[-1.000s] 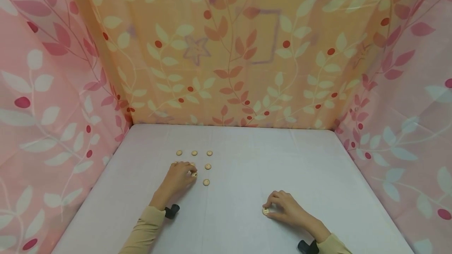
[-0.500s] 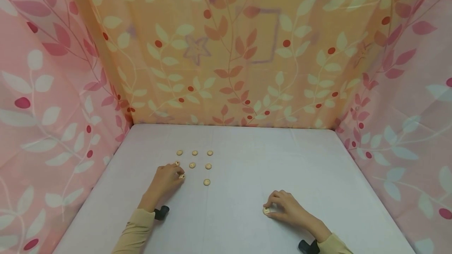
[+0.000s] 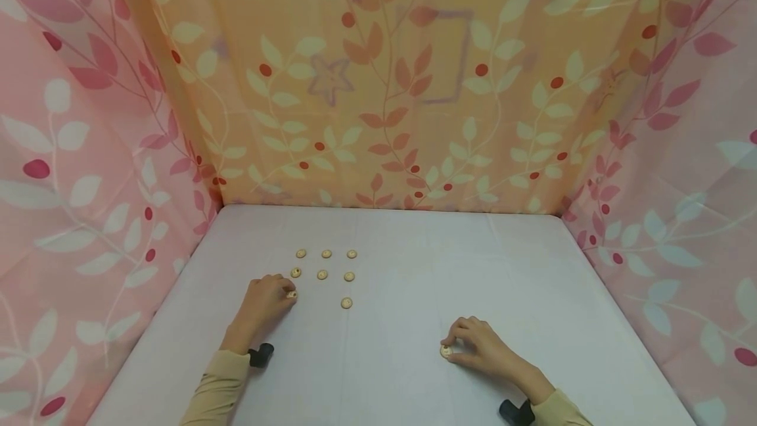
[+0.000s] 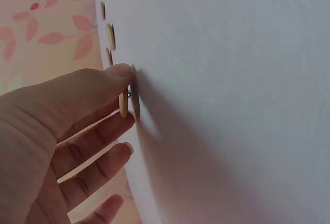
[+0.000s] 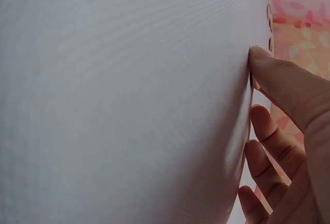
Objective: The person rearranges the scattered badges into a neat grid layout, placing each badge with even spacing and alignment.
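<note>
My left hand (image 3: 266,298) pinches a small round wooden disc (image 4: 123,103) between thumb and finger. In the left wrist view the disc is just off the white surface, its shadow beside it. Beyond this hand lie two rows of similar wooden discs, among them a near-left disc (image 3: 296,273), a middle disc (image 3: 322,275) and a back disc (image 3: 326,254). Another disc (image 3: 346,303) lies alone to the hand's right. My right hand (image 3: 481,349) holds a disc (image 3: 446,351) by its edges at the table; the thumb mostly hides it in the right wrist view.
The table (image 3: 402,334) has a white cover. A yellow-orange patterned curtain (image 3: 384,97) hangs along its back edge, with pink leaf-patterned cloths at the left (image 3: 77,215) and right (image 3: 680,215). Each wrist carries a black camera, the left camera (image 3: 261,355) and right camera (image 3: 516,412).
My left hand has moved left with its disc, from below the middle column to below the left column, uncovering discs behind it. The right hand stays in place with its disc.
</note>
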A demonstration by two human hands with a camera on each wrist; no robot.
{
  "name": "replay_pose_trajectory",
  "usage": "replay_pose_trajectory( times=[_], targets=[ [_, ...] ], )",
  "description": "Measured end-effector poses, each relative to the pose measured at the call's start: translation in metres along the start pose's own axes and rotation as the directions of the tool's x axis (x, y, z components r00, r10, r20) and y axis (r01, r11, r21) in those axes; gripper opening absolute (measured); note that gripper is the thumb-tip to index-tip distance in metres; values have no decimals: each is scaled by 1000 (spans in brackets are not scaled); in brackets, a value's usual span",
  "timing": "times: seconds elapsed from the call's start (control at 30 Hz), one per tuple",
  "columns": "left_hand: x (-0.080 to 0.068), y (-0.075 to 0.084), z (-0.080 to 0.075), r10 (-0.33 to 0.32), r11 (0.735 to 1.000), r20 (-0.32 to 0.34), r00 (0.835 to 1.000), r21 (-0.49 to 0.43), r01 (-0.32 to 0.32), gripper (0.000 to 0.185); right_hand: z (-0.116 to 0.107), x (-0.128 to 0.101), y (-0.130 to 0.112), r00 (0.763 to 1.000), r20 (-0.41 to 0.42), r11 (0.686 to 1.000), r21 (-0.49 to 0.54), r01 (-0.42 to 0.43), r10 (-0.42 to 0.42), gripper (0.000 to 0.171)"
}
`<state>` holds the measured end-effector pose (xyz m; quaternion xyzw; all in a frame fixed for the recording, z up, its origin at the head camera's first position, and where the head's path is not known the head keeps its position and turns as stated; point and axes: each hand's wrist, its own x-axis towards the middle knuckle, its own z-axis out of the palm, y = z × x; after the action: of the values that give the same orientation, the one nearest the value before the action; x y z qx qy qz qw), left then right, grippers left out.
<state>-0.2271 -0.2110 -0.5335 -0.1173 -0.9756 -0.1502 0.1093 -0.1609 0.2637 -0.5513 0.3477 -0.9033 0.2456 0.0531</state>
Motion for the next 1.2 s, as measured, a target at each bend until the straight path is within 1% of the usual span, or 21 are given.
replay_pose_trajectory(
  times=[0.13,0.3,0.57,0.73,0.93,1.07,1.2],
  targets=[
    [-1,-5,1,-19,1000,8,1000,-2,19,12,-1,1,-2,1000,20,1000,-8,-20,20,15],
    [-1,-8,1,-45,999,30,999,-30,46,15,-3,2,-3,999,31,1000,-12,-18,18,15],
    [-2,-11,0,-61,995,47,997,-72,65,16,-5,3,-4,998,58,999,-45,-23,25,14],
    [-2,-11,-2,-73,991,64,995,-105,79,18,-6,8,-8,1000,16,997,-72,-25,27,14],
    [-2,-11,-4,-100,979,102,990,-168,117,20,-4,25,-10,998,-63,993,-115,16,-23,20],
    [-3,-12,-5,-95,968,114,989,-221,118,19,-2,43,-15,993,-106,994,-98,48,-59,22],
    [-5,-13,-6,-83,967,109,991,-233,107,18,1,61,-23,990,-118,996,-60,69,-75,21]
  ],
)
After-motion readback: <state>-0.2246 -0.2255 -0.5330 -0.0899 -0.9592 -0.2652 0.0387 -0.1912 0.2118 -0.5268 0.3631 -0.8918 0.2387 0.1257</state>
